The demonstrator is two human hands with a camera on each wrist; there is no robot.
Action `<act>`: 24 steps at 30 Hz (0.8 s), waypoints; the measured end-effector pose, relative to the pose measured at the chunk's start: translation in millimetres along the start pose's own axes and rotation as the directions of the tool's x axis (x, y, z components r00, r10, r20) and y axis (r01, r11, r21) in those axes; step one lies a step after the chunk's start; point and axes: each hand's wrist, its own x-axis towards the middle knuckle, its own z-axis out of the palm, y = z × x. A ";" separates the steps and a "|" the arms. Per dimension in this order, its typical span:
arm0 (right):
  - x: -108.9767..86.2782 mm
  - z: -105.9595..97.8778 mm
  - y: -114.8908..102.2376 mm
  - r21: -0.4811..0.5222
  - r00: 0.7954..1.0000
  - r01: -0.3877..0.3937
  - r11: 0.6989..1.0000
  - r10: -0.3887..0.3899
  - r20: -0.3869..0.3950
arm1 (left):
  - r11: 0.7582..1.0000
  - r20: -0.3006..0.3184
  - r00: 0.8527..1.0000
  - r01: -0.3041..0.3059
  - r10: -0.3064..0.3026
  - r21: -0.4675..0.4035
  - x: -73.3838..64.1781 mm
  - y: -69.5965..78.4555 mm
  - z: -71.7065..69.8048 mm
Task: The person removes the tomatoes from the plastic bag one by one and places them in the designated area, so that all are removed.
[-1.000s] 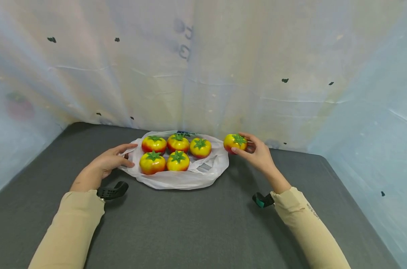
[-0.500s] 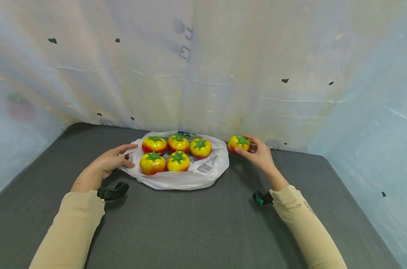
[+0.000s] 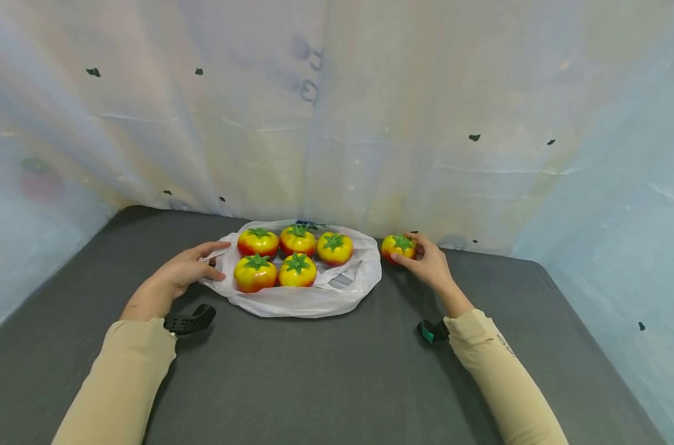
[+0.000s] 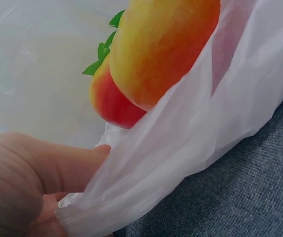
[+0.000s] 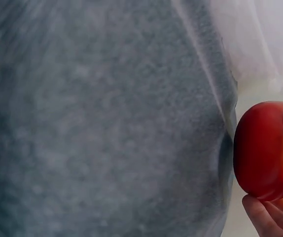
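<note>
My left hand (image 3: 183,269) pinches the left edge of a white plastic bag (image 3: 309,307). In the left wrist view, the thumb lies along the inside of the bag (image 4: 166,148) with other fingers behind the film. Several shiny yellow-and-red tomatoes (image 3: 255,274) with green star-shaped tops sit in the bag's open mouth. Just right of the bag, my right hand (image 3: 431,267) holds another tomato (image 3: 391,250) between thumb and fingers, low over the table's back edge. Its red underside (image 5: 262,153) faces the right wrist camera, fingertips at both sides.
The dark grey table (image 3: 315,383) spreads in front of the bag and to both sides. A pale plastic sheet (image 3: 370,123) with small dark spots hangs right behind the table, and more sheeting (image 3: 621,259) closes off the sides.
My right hand has moved slightly right and lowered the tomato toward the table. My left hand stays at the bag's edge, and the tomatoes in the bag have not shifted.
</note>
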 end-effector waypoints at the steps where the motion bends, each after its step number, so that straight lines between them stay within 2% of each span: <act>1: 0.0 0.8 1.5 -0.007 1.000 0.003 1.000 -0.003 0.009 | 1.000 -0.001 1.000 0.001 -0.001 0.002 -0.2 -0.4 -0.1; 7: -1.2 2.3 3.6 -0.035 0.999 0.012 0.999 -0.010 0.035 | 1.000 0.000 1.000 -0.001 0.001 0.008 -1.9 0.2 -0.4; 12: -2.1 0.7 3.1 -0.028 0.999 -0.012 1.000 0.014 0.047 | 1.000 0.008 1.000 0.008 -0.008 0.004 -1.4 0.1 -0.6; 24: -4.1 -10.7 -2.6 -0.002 0.998 -0.047 0.999 0.047 0.037 | 1.000 0.008 1.000 0.008 -0.008 0.012 2.8 -3.0 -1.8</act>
